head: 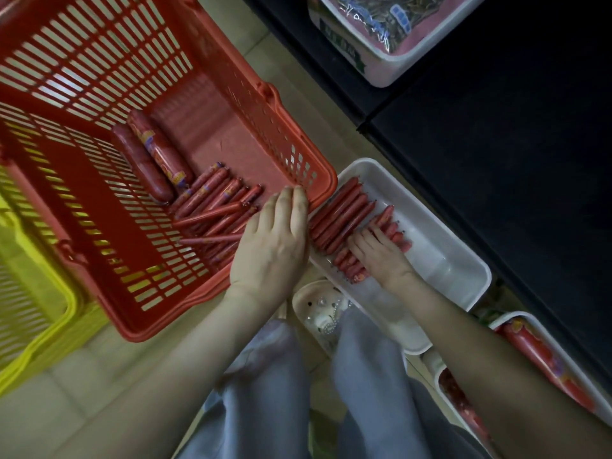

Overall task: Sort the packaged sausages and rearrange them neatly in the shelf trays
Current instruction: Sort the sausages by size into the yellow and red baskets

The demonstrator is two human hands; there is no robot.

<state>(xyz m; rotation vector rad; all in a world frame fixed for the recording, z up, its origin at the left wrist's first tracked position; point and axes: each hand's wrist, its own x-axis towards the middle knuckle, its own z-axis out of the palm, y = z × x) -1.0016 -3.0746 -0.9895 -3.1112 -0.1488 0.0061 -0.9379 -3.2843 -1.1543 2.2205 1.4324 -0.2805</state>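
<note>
The left hand [270, 241] lies back-up over the near right rim of the red basket [326, 180], fingers straight and pressed together, their tips reaching the basket's rounded corner. What lies under the palm is hidden. Just to its right, across that rim, the right hand [381, 256] sits inside the white tray [440, 246], fingers bent down and slightly spread onto a cluster of short sausages [392, 223]. I cannot tell whether it grips them or only presses on them. Between the two hands a row of long sausages [337, 215] lies side by side against the tray's left wall, all pointing the same way. To the right of the short ones, and nearer under the forearm, the tray's bare white floor shows up to its raised rim. The basket's corner overlaps the tray's left rim, so the two touch. Inside the basket, a loose heap of thin sausages [212, 207] fans out from under the left hand, and two thick sausages [150, 157] lie farther left on the slatted floor. A yellow basket [71, 306] sits at the near left. A black shelf [496, 144] runs along the right, close behind the tray's far rim. A second tray [520, 318] with thick red sausages sits at the near right.
</note>
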